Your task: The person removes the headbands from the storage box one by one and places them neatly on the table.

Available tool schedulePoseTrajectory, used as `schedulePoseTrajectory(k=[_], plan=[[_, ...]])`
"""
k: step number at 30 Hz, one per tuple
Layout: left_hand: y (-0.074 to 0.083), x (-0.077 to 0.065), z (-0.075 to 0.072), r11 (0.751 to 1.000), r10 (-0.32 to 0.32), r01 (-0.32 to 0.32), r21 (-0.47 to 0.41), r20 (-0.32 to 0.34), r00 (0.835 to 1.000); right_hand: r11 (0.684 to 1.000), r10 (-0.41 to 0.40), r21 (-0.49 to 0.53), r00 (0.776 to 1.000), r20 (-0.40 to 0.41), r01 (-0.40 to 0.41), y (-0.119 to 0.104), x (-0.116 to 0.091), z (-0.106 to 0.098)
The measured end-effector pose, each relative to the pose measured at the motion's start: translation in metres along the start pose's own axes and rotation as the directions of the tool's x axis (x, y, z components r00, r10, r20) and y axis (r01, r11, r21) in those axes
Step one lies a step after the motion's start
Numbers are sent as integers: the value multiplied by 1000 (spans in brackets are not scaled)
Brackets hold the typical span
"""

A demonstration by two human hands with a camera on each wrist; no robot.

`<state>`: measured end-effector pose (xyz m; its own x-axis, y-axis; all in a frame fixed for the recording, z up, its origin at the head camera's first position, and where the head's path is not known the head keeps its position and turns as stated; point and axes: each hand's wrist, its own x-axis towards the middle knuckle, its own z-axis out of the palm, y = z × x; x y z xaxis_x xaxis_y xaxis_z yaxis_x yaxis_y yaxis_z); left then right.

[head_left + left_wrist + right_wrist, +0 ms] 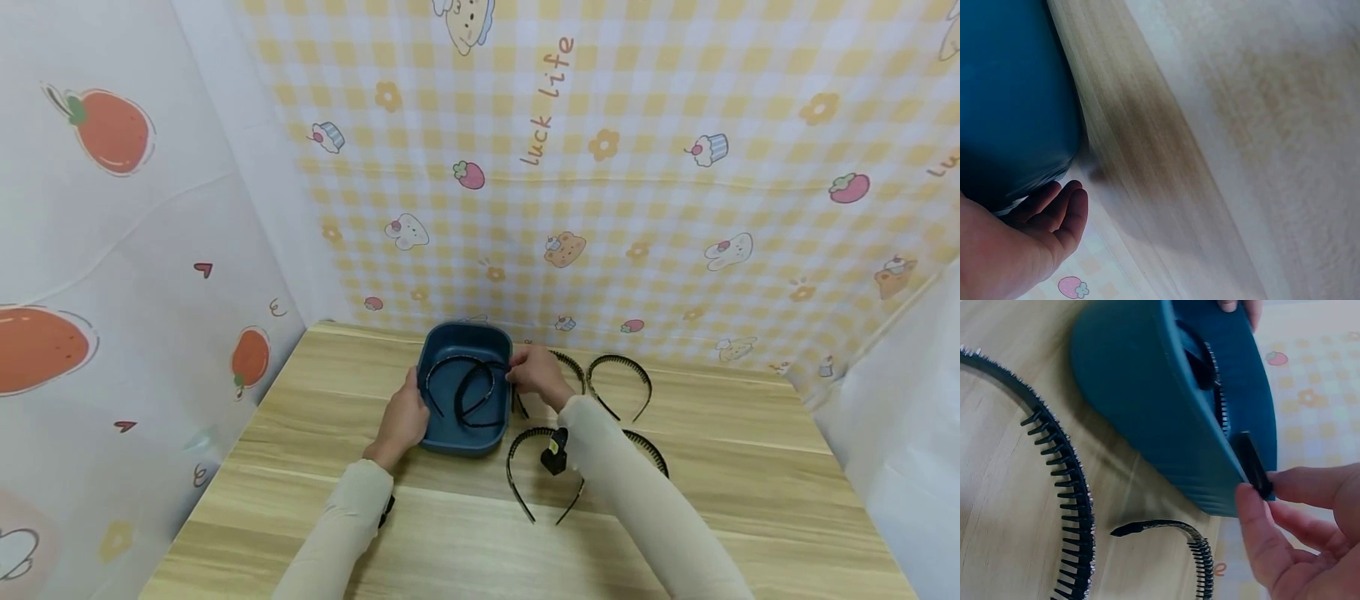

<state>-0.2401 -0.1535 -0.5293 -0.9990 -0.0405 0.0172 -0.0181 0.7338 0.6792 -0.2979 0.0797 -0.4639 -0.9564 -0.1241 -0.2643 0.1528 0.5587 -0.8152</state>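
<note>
Held headband (1250, 456): found at the 3 o'clock wall of the blue bin (459, 446), at 9 o'clock from the right hand and between 2 and 3 o'clock from the left.
Right hand (538, 375): nearly closed; the headband's black end is pinched between thumb and fingertips at the rim.
Left hand (402, 417): placed at the bin's 8 o'clock; fingers curved, wall gripped, with a digit seen over the rim.
Loose headband (450, 359): contained in the bin, overlapped with the held one.
Near headband (510, 475): laid on the wooden table (337, 367), between 4 and 5 o'clock from the bin.
Half-hidden headband (577, 369): partly covered by the right hand.
</note>
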Motion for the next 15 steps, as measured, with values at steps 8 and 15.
schedulePoseTrajectory(k=[8,15], plan=[[-1,2,1,1000,4,-4,6,-2,1000,996,58,68,994,95,-64,2,-5,-6],[-2,1,2,1000,6,-6,15,-13,1000,968,111,204,979,169,-145,11,-5,-11]])
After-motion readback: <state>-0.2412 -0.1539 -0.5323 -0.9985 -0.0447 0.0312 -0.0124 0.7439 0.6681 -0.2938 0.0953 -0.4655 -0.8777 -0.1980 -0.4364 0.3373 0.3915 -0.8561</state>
